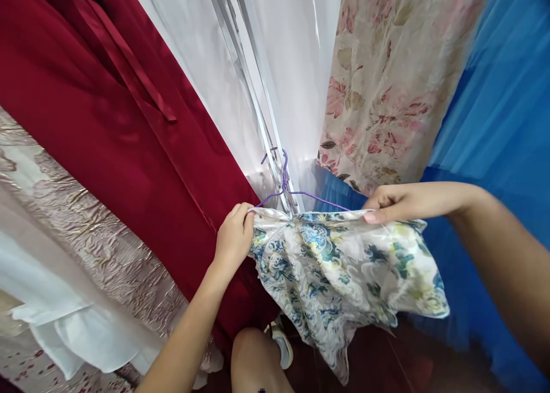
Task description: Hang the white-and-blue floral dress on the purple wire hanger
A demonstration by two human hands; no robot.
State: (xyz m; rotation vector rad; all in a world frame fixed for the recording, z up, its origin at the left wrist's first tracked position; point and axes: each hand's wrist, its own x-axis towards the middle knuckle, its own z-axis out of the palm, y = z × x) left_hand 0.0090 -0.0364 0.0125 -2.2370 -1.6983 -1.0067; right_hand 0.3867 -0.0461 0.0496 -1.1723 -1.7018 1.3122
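Note:
A white garment with a blue, green and yellow floral print [326, 267] hangs from a purple wire hanger [284, 175]. My left hand [234, 235] grips the garment's top edge at its left end, thumb and fingers closed on the cloth. Farther right along the same edge, my right hand [391, 204] pinches the cloth between thumb and fingers. The hanger's hook sits at a pale metal stand [258, 89], and its lower part is hidden inside the garment. Whether the hook is caught on the stand, I cannot tell.
Long garments surround the stand: a dark red one [129, 124] and a textured beige one [107, 227] on the left, white fabric [296, 55] behind, a pink-flowered one [387, 95] and blue tulle [502, 106] on the right. A knee [255, 358] and a shoe [282, 350] show below.

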